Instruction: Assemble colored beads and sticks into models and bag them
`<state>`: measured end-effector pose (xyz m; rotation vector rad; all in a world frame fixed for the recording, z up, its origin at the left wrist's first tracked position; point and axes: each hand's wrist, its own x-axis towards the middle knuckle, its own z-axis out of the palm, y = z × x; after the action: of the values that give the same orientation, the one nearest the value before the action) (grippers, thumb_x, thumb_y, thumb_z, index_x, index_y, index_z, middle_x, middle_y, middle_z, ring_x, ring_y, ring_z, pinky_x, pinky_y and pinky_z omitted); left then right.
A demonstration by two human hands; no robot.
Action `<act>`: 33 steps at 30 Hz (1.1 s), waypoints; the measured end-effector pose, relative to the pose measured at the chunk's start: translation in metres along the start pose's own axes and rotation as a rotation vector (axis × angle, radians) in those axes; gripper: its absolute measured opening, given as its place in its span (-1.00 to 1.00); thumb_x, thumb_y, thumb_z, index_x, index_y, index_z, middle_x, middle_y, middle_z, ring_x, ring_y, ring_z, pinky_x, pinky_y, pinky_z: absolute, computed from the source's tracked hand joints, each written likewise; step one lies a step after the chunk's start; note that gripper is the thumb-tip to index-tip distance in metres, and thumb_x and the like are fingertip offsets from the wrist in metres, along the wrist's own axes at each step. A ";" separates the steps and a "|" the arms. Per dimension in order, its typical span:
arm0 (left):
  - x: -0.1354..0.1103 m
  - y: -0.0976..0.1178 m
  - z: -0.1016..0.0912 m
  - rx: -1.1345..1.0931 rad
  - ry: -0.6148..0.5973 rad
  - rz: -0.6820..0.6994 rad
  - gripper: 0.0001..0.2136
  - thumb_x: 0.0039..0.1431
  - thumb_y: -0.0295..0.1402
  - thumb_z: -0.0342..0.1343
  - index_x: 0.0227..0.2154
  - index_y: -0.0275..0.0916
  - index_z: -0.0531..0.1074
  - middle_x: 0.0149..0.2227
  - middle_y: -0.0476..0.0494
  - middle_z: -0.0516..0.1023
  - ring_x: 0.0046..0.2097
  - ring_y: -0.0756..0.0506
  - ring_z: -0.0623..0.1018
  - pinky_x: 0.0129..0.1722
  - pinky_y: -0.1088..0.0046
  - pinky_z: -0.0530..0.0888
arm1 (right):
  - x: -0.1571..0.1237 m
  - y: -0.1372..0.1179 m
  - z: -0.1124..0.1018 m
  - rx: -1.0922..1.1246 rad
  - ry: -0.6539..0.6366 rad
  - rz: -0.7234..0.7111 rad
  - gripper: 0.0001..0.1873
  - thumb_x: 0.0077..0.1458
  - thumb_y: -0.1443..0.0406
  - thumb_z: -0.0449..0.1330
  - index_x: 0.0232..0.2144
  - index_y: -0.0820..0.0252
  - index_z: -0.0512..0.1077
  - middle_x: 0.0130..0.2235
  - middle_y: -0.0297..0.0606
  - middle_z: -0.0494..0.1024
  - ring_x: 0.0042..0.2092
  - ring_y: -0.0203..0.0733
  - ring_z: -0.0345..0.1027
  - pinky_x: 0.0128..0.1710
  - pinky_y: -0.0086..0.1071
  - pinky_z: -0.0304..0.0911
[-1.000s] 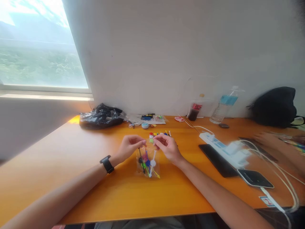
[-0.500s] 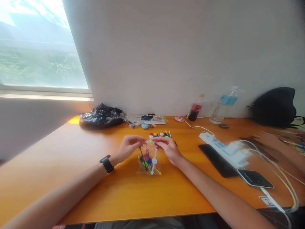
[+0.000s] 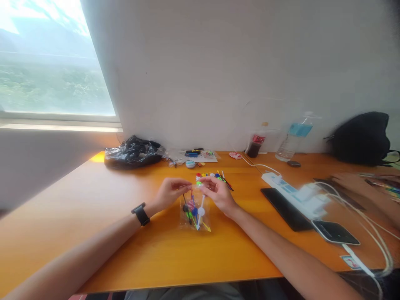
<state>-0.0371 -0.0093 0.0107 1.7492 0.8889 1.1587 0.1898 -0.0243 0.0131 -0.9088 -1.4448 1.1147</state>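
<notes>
A clear plastic bag (image 3: 184, 223) hangs upright between my hands, close above the tabletop. Inside it are several coloured plastic arrow spinners (image 3: 201, 211), in white, black, blue, green, red and yellow. My left hand (image 3: 171, 192), below a black wristwatch (image 3: 141, 214), pinches the bag's upper left edge. With thumb and fingers together, my right hand (image 3: 220, 195) grips the upper right edge. Just behind the bag lies a group of loose coloured discs and arrows (image 3: 218, 177), partly hidden by my right hand.
On the wooden table (image 3: 140, 262), a black plastic bag (image 3: 133, 153) lies back left. Right of me are a power strip (image 3: 289, 191), a black phone or tablet (image 3: 285, 208) and a charging phone (image 3: 336, 232). Bottles (image 3: 289, 143) stand by the wall. Another person's hand (image 3: 346, 183) is far right.
My right hand's fingers have shifted slightly along the bag's top edge, uncovering more loose pieces behind. The bag has moved a little left. At far right, the other person's hand has moved.
</notes>
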 end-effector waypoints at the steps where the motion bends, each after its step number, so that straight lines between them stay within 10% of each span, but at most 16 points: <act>1: 0.000 -0.001 0.000 0.014 0.000 0.015 -0.70 0.17 -0.12 0.35 -0.25 -0.30 0.67 -0.23 -0.23 0.72 -0.25 -0.12 0.63 -0.20 0.37 0.56 | 0.001 0.002 0.000 -0.012 0.009 -0.003 -0.63 -0.03 0.16 0.47 -0.15 0.14 0.63 -0.19 -0.22 0.65 -0.21 -0.17 0.48 -0.23 -0.34 0.37; 20: -0.005 0.014 -0.001 -0.101 0.024 -0.019 -0.76 0.21 -0.18 0.32 -0.29 -0.29 0.66 -0.25 -0.23 0.72 -0.20 -0.16 0.67 -0.12 0.35 0.59 | 0.001 -0.001 0.002 -0.004 0.134 -0.059 -0.86 0.01 0.22 0.36 -0.39 0.10 0.72 -0.36 -0.24 0.66 -0.35 -0.19 0.43 -0.30 -0.31 0.36; 33: -0.003 0.008 0.003 -0.114 0.003 -0.041 -0.63 0.08 -0.12 0.44 -0.18 -0.32 0.69 -0.20 -0.26 0.74 -0.27 -0.13 0.65 -0.21 0.37 0.59 | -0.002 0.003 0.002 -0.126 -0.077 -0.048 -0.71 0.13 0.11 0.38 -0.18 0.16 0.67 -0.28 -0.22 0.66 -0.32 -0.17 0.48 -0.31 -0.35 0.35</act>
<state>-0.0346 -0.0156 0.0163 1.6307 0.8406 1.1633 0.1883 -0.0256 0.0099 -0.9226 -1.6072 1.0423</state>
